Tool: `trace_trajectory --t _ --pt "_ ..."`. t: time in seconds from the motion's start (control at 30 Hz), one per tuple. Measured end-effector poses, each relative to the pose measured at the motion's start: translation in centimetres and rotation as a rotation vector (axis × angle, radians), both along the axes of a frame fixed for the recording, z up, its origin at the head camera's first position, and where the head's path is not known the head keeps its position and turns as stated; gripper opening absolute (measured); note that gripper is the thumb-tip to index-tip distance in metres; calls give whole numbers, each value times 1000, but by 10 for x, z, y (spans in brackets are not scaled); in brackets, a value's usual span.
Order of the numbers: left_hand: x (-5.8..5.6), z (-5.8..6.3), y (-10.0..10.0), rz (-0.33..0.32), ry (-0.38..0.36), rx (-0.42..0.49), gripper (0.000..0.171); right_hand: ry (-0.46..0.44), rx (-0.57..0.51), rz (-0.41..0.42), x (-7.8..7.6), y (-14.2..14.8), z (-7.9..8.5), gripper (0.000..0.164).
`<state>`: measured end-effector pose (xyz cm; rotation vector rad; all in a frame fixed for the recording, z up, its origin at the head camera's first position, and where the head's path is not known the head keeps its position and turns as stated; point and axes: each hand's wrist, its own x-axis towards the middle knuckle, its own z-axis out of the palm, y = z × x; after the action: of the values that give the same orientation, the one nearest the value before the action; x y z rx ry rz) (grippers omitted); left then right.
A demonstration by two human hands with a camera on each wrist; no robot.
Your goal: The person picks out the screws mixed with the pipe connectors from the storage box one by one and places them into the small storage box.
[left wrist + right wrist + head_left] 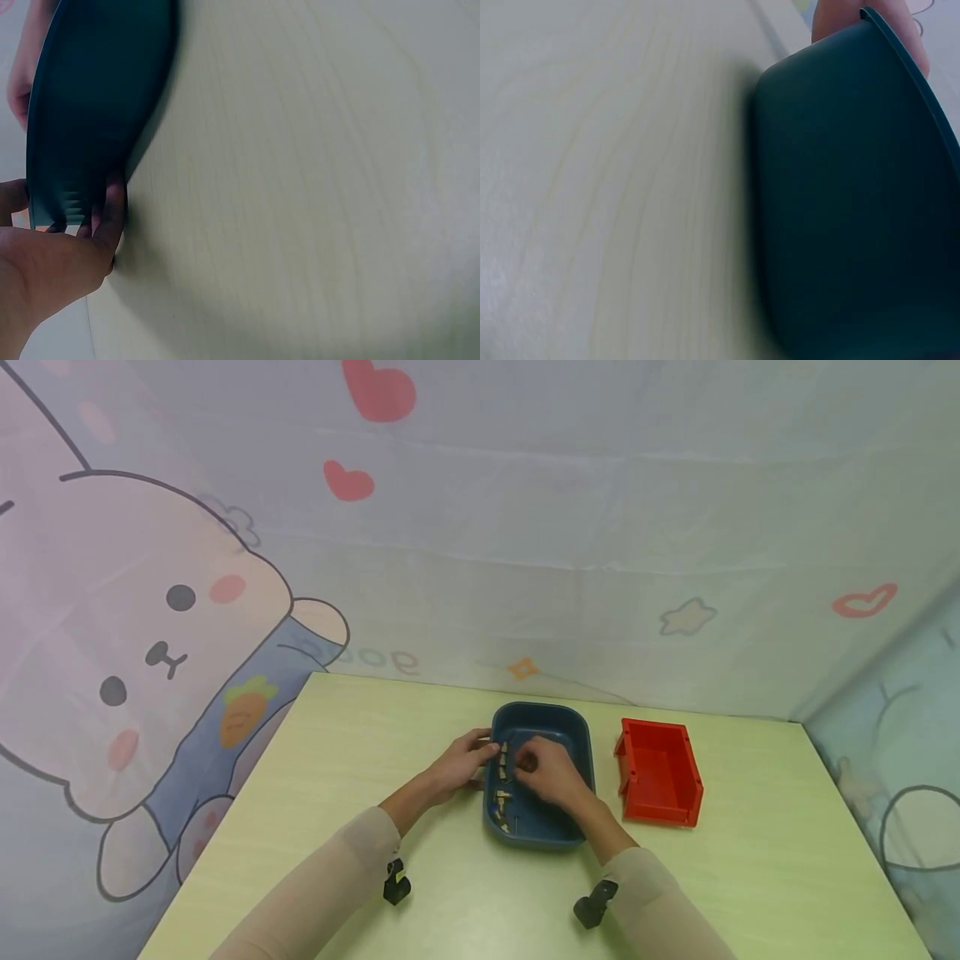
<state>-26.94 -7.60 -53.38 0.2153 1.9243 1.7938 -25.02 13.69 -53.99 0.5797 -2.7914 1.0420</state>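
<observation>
A dark blue-green plastic basin point(543, 842) stands on the table. Along its left inner side lie several small brass-coloured fittings point(502, 796), too small to make out well. My left hand point(456, 766) holds the basin's left side, thumb at the rim; in the left wrist view the hand's fingers point(112, 210) lie against the outer wall. Inside the basin, over its middle, is my right hand point(553, 774) with bent fingers near the fittings. Whether it pinches one is hidden. The right wrist view mostly shows the basin's outer wall point(847, 187).
A red open-front bin point(692, 817) stands to the right of the basin. The pale wooden table point(772, 843) ends at a printed cloth backdrop point(525, 527) behind. Each wrist carries a small black camera point(592, 906).
</observation>
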Motion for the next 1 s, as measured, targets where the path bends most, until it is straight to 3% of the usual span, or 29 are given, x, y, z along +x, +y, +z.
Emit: trace_trajectory --t 0.53,1.0 --pt "0 0 0 1 2 -1 55 -46 106 21 0 -1 -4 14" --pt "-2 -4 1 8 8 6 54 -20 127 47 -1 0 -8 14"
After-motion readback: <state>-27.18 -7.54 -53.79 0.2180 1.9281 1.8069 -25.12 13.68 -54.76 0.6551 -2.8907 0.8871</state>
